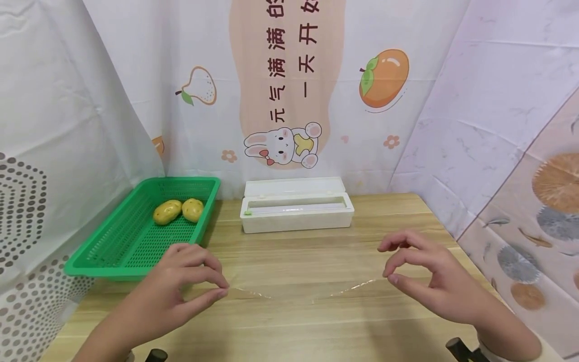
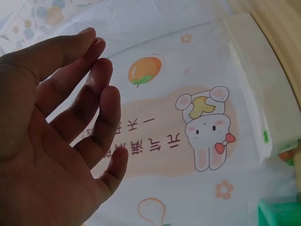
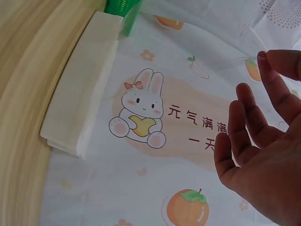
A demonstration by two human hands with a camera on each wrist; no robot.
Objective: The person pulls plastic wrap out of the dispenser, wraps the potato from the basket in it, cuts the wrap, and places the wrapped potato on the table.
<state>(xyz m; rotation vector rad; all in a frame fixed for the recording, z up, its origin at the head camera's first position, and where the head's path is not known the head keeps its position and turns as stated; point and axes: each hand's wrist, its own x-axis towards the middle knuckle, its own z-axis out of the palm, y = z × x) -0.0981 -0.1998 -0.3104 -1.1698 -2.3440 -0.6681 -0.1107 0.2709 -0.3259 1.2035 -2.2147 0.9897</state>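
Observation:
A sheet of clear cling film (image 1: 355, 287) stretches between the hands above the wooden table (image 1: 289, 261), its near edge sagging and showing as a thin shiny line. The left hand (image 1: 181, 281) pinches one corner between thumb and forefinger. At the other corner, the right hand (image 1: 429, 281) has the same kind of pinch, its other fingers raised and bent. In the left wrist view the thumb (image 2: 77, 44) meets the forefinger. Fingertips and a bit of film (image 3: 256, 37) appear in the right wrist view. Most of the film is too transparent to make out.
A white cling film dispenser (image 1: 296, 221) stands at the back with its lid up and a roll inside. To the left, a green plastic basket (image 1: 86, 266) holds two potatoes (image 1: 167, 212). Printed cloth (image 1: 199, 141) hangs around the back and sides of the table.

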